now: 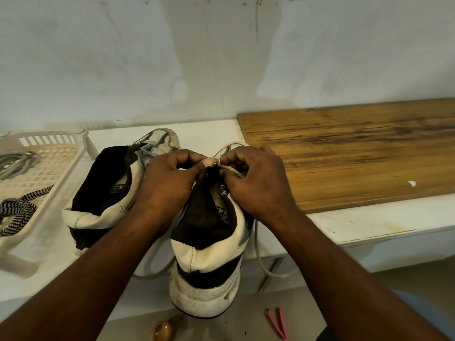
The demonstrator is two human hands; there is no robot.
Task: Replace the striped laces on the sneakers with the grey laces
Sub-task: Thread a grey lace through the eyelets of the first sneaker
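Pinching, both hands, one item: pale grey cord lace [231, 170], its tip caught between the thumb and forefinger of the left hand [170, 183] and the curled fingers [230, 158] of the right hand [258, 185]; fingertips pressed together on the tip, none spread.

Location of lace tip: at the meeting point of the two hands, 12 o'clock from the collar of the worn white-and-black leather sneaker [209, 247]. Both hands equally near. Eyelets lie under the fingers; which one is in use cannot be told.

Sneaker axis: heel at 6 o'clock, toe at 12, upright at the edge of the white counter [369, 225].

Slack: trails off at 4 o'clock past the counter edge; a second loop hangs at 7 o'clock.

Hand pose: forearms converge from 7 and 5 o'clock, wrists level, knuckles up.

Stock at 9 o'clock: cream plastic lattice basket [61, 153] holding bundled grey laces [14, 163] and black-and-white striped laces [17, 205].

Second matching sneaker [118, 183]: 10 o'clock, tipped on its side.

Judged step: threading the lace tip onward along the axis.
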